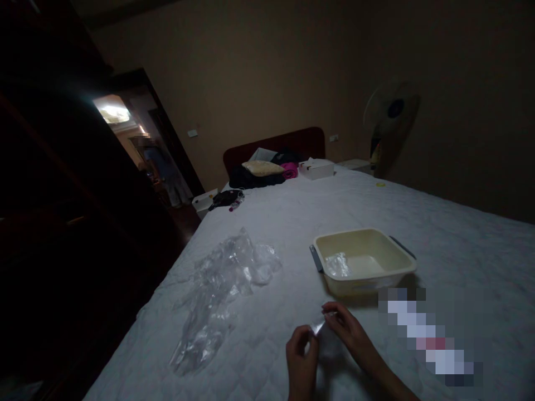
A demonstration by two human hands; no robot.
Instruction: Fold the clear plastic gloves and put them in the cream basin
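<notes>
Both hands hold a small clear plastic bag (318, 325) between them, above the front of the bed. My left hand (300, 353) pinches its left side between thumb and fingers. At the upper right edge, my right hand (349, 333) is also closed on the plastic. Beyond them stands a cream plastic basin (368, 283) with grey handles, and a crumpled piece of clear plastic (337, 264) lies inside it. A large heap of clear plastic bags (225, 295) spreads over the bed to the left of my hands.
The bed (292, 217) has a white quilted cover. A blurred-out patch (430, 337) hides something at right. Farther back are a white box (317, 169), a cushion (262, 168), a dark bag (228, 197) and a fan (395, 108). A person (161, 167) stands beyond the doorway.
</notes>
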